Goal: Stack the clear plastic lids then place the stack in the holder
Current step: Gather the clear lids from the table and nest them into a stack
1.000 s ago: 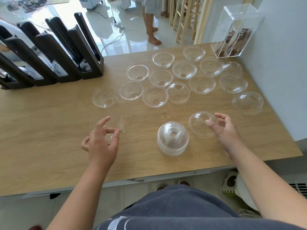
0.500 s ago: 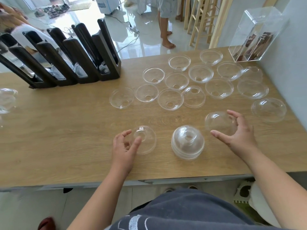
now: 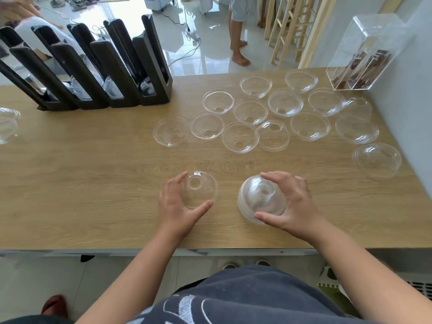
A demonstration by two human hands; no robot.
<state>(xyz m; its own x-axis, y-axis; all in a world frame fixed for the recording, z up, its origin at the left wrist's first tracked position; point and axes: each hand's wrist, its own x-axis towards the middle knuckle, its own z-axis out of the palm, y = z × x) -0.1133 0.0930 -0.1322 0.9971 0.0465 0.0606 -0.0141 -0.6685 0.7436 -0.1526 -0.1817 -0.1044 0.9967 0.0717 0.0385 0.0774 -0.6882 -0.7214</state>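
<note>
A stack of clear dome lids (image 3: 259,199) stands dome-up near the table's front edge. My right hand (image 3: 291,203) curls over it, holding a lid on its top between thumb and fingers. Just left of the stack, my left hand (image 3: 177,208) grips a single clear lid (image 3: 198,191), dome-up with its hole on top. Several more clear lids (image 3: 250,112) lie scattered across the far right half of the table, most of them rim-up. The black slotted holder (image 3: 112,71) stands at the back left, with lids in its slots.
A clear acrylic box (image 3: 364,52) sits at the back right corner beside the wall. More clear lids (image 3: 7,125) rest at the table's left edge. A person stands on the floor beyond the wooden table (image 3: 81,183). Wooden stools are behind.
My right hand carried its lid left onto the stack. My left hand took hold of a single lid and now holds it beside the stack. The camera view shifted left.
</note>
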